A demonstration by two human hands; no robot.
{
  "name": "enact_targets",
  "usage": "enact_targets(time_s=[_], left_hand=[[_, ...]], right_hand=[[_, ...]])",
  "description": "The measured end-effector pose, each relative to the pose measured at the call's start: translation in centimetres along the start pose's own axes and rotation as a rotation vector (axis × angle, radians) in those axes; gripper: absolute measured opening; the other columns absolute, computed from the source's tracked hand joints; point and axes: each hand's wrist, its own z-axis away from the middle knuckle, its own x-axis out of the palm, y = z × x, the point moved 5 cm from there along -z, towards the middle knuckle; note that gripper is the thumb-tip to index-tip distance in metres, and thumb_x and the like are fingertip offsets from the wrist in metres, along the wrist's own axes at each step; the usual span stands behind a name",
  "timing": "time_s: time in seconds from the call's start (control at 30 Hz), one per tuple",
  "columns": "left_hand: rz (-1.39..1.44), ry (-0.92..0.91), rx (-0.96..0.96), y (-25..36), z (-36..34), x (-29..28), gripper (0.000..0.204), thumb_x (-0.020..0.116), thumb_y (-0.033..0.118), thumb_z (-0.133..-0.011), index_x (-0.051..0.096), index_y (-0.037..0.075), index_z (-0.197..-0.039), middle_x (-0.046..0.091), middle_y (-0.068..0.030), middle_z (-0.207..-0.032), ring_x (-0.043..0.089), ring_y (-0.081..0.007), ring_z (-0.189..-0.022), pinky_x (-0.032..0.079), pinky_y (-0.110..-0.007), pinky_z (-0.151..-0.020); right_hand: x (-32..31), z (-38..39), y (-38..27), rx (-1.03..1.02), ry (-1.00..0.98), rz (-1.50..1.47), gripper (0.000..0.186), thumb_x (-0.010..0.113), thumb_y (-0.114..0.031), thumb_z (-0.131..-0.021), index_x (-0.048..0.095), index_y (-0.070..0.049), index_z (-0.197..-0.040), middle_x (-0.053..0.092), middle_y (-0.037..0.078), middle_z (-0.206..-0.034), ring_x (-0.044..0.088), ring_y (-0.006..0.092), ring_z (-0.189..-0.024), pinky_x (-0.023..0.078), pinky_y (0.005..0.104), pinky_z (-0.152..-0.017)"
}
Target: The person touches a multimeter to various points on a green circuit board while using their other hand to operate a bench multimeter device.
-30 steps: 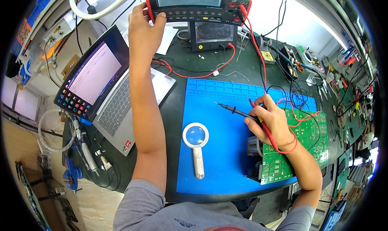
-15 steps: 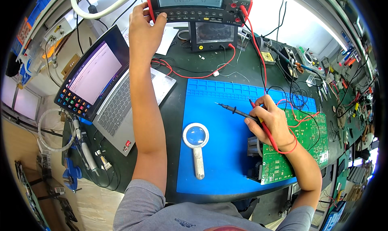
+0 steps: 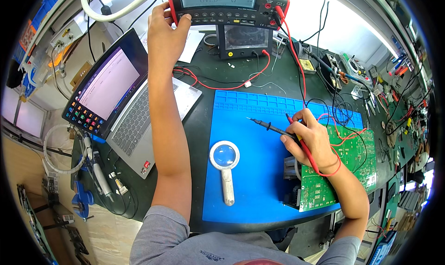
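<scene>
At the far end of the bench my left hand (image 3: 168,33) grips the left end of a bench multimeter (image 3: 222,20). Its thumb rests on a front button, while the other fingers curl round the red-edged side. The meter's display is lit. My right hand (image 3: 309,140) holds two test probes, closed over the circuit board. The black probe (image 3: 273,127) points left with its bare metal tip over the blue mat; the red probe (image 3: 308,154) runs through the fingers. Beneath that hand lies a large green circuit board (image 3: 345,156), with dark parts jutting from its left side.
A magnifying glass (image 3: 227,186) lies on the blue mat (image 3: 255,186). To the left stands an open laptop (image 3: 132,130). A smaller instrument (image 3: 245,38) supports the multimeter. Red and black leads loop across the board. Tools and wires crowd the right side.
</scene>
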Motion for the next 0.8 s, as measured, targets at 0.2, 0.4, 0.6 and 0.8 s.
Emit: enact_targets(time_s=[0.2, 0.4, 0.6, 0.8], left_hand=[[0.019, -0.008, -0.025, 0.01, -0.03, -0.01, 0.054, 0.07, 0.019, -0.084, 0.052, -0.004, -0.129, 0.056, -0.0199, -0.121, 0.064, -0.0279, -0.106, 0.053, -0.037, -0.087], [0.02, -0.007, -0.032, 0.12, 0.01, -0.07, 0.054, 0.07, 0.019, -0.083, 0.053, -0.004, -0.129, 0.056, -0.0197, -0.121, 0.064, -0.0277, -0.105, 0.054, -0.037, -0.086], [0.021, -0.009, -0.036, 0.05, 0.01, -0.05, 0.054, 0.07, 0.02, -0.083, 0.053, -0.003, -0.129, 0.056, -0.0195, -0.12, 0.064, -0.0276, -0.105, 0.054, -0.037, -0.085], [0.02, -0.004, -0.018, -0.15, -0.07, -0.02, 0.054, 0.071, 0.02, -0.083, 0.053, -0.003, -0.129, 0.056, -0.0194, -0.12, 0.064, -0.0275, -0.104, 0.054, -0.037, -0.085]], right_hand=[[0.02, 0.01, -0.01, 0.001, -0.002, 0.006, 0.019, 0.077, -0.019, -0.075, 0.065, -0.005, -0.081, 0.058, 0.014, -0.095, 0.061, 0.0282, -0.065, 0.049, 0.0379, -0.056], [0.04, 0.04, 0.05, 0.003, -0.006, 0.006, 0.019, 0.077, -0.019, -0.075, 0.065, -0.005, -0.081, 0.058, 0.014, -0.096, 0.061, 0.0289, -0.065, 0.049, 0.0382, -0.056], [-0.02, 0.02, -0.04, 0.0, -0.002, 0.006, 0.019, 0.076, -0.019, -0.075, 0.065, -0.005, -0.081, 0.058, 0.014, -0.096, 0.061, 0.0293, -0.065, 0.049, 0.0381, -0.056], [0.05, 0.04, 0.04, 0.001, -0.002, -0.002, 0.019, 0.077, -0.019, -0.075, 0.065, -0.005, -0.081, 0.058, 0.014, -0.095, 0.061, 0.0293, -0.065, 0.049, 0.0379, -0.056]])
